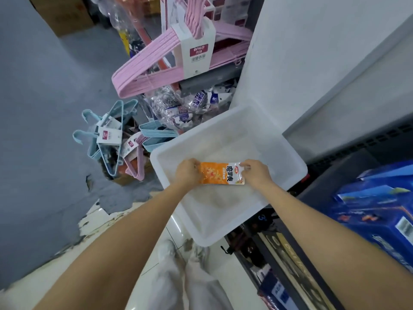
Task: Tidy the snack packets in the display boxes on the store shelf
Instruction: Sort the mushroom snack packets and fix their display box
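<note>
An orange and white snack packet [220,173] lies flat between my hands, over the inside of a white plastic bin [288,157]. My left hand [187,172] grips the packet's orange left end with curled fingers. My right hand [256,172] pinches its white right end. Apart from the packet, I see nothing else inside the bin, whose bottom shows some grime.
Pink hangers [152,70] and blue hangers [105,135] are piled to the left and behind the bin, with clear bags of small goods [178,106]. Blue cartons [380,211] sit on the shelf at right. A white cabinet [312,52] rises behind. My legs [190,283] stand on pale floor tiles.
</note>
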### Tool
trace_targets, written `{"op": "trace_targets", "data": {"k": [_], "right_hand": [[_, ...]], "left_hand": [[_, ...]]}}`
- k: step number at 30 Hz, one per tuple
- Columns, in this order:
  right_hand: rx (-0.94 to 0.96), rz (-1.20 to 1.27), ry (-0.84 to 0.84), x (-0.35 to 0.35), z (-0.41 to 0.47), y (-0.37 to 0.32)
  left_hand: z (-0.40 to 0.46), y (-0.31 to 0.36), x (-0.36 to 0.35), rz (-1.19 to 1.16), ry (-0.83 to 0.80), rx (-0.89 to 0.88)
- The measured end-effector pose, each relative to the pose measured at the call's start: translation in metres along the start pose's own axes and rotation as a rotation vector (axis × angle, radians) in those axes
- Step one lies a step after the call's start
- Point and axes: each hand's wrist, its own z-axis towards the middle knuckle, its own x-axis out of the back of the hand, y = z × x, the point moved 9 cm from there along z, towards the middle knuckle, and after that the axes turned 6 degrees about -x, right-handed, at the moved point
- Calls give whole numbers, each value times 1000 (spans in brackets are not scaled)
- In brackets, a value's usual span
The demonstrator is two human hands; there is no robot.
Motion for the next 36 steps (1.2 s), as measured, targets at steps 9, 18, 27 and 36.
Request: {"op": "trace_targets", "data": {"k": [9, 18, 27, 36], "right_hand": [[67, 390, 40, 22, -46, -24], [185, 406, 129, 45, -173, -12], [100, 297, 413, 101, -343, 90], [-142, 329, 606, 129, -483, 257]], "left_hand": [[-31, 40, 32, 107, -35, -265], [-139, 83, 33, 108, -68, -476], [-283, 185, -37, 142, -247, -823], [-418, 282, -176, 156, -547, -1098]]}}
